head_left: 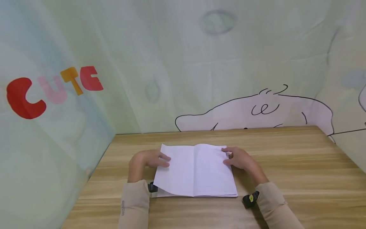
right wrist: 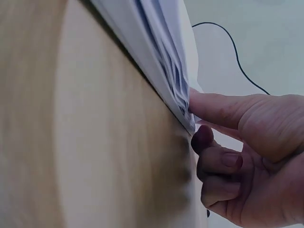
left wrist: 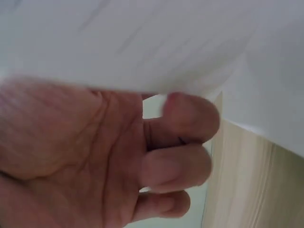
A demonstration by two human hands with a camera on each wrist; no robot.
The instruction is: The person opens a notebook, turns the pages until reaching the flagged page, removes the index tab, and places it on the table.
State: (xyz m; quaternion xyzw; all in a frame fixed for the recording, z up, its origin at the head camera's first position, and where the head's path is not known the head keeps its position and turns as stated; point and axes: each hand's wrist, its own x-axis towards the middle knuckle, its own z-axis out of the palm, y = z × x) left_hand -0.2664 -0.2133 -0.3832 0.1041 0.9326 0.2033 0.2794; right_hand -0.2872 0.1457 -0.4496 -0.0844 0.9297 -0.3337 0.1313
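Both hands (head_left: 153,158) (head_left: 239,157) pinch opposite sides of the open notebook (head_left: 211,175) lying between them.

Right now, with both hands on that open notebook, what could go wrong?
The left page might crease: its lower outer corner is lifted from the sheets below while the left hand holds its outer edge.

Several sheets could turn together: the right wrist view shows slightly separated page edges near the right hand.

The notebook could perhaps slide on the table if the hands pull unevenly.
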